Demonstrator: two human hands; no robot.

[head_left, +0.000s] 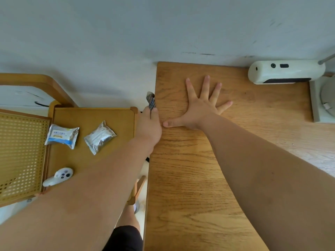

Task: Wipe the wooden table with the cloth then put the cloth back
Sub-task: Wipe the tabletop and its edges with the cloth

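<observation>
The wooden table [199, 187] fills the right half of the view. My right hand [201, 107] lies flat on it near its far left corner, fingers spread, holding nothing. My left hand [149, 127] is at the table's left edge, fingers closed on a grey cloth [151, 101]. Only a small bunched part of the cloth shows, just off the table's side above my fingertips; the part below is hidden by the hand and the table edge.
A lower wooden side table [90, 160] stands to the left with two foil packets [62, 135] [99, 136] and a white controller [59, 176]. A cane-panel chair [20, 154] is at far left. A white device [284, 71] and a grey stand [322, 100] sit at the table's far right.
</observation>
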